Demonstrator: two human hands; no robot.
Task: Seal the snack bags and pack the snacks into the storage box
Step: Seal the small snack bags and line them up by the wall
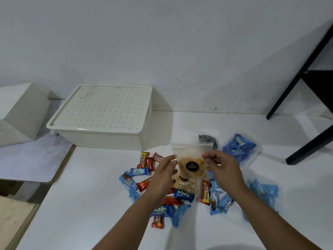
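Note:
A clear zip bag (191, 154) of orange-yellow snacks with a round black label is held upright above the table. My left hand (164, 175) pinches its left edge and my right hand (222, 167) pinches its right edge, both below the zip strip. Under it lies a second clear bag (185, 184) of pale snacks. Several wrapped chocolate bars (138, 171) in red and blue wrappers are scattered around on the white table (90, 195). The cream storage box (104, 120) stands at the back left with its perforated lid on.
A clear bag of blue-wrapped bars (238, 147) and a bag of dark snacks (209, 139) lie behind my right hand. More blue packets (263, 193) lie at the right. A black chair frame (306, 105) stands back right. A white box (19, 112) sits far left.

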